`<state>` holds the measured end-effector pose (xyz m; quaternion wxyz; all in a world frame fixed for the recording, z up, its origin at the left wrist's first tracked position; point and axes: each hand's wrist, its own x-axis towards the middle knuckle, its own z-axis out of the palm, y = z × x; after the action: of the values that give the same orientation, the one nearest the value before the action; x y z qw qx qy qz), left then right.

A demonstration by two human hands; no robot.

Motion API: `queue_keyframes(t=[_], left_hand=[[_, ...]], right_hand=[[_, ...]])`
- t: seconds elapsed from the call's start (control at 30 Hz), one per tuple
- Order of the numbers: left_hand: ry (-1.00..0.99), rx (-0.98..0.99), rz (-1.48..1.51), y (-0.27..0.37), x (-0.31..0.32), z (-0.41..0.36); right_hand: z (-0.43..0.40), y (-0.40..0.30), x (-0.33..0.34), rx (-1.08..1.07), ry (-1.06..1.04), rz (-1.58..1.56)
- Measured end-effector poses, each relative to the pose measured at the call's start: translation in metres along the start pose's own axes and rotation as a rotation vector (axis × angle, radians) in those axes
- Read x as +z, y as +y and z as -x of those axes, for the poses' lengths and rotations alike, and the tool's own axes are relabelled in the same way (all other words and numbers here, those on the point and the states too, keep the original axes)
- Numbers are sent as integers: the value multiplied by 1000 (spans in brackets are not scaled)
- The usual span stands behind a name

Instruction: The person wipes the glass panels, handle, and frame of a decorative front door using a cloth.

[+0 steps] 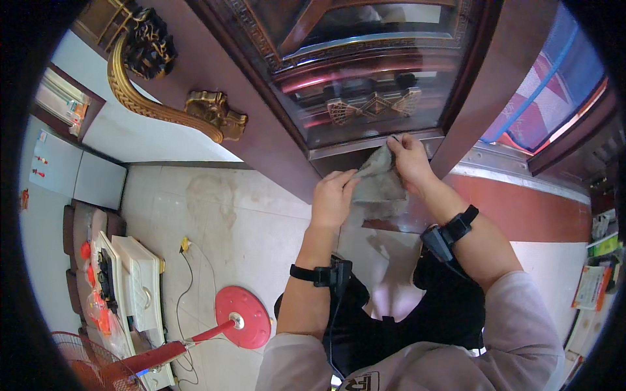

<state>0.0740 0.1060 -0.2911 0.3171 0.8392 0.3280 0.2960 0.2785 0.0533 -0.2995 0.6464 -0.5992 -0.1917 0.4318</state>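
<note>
A grey, stained cloth (379, 181) hangs spread between my two hands, in front of the lower part of a dark brown door (293, 151). My left hand (332, 195) pinches its left edge. At its upper right corner, my right hand (410, 159) grips the cloth between thumb and fingers, close to the metal strip (342, 148) under the glass panel. Behind the glass (381, 88) runs metal grillwork with a fan-shaped ornament (374, 105). Whether the cloth touches the door cannot be told.
A gold door handle (161, 110) juts out at upper left. On the tiled floor (274, 229) stand a red fan base (243, 317) and a power cord (180, 293). A white drawer table (139, 283) is at left; a red threshold (518, 207) lies right. Boxes (591, 288) line the right edge.
</note>
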Motion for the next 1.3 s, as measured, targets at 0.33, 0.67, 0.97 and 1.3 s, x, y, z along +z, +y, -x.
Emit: queue_keyframes(t=[0.33, 0.67, 0.97, 1.3], left_hand=[[-24, 197, 37, 1, -6, -7], [95, -506, 431, 12, -1, -6], [153, -357, 447, -14, -9, -4], [134, -378, 790, -11, -18, 0]], right_hand=[[27, -19, 5, -1086, -519, 972], [47, -3, 28, -548, -265, 811], [28, 20, 20, -388, -398, 530], [16, 25, 33, 340, -262, 32]])
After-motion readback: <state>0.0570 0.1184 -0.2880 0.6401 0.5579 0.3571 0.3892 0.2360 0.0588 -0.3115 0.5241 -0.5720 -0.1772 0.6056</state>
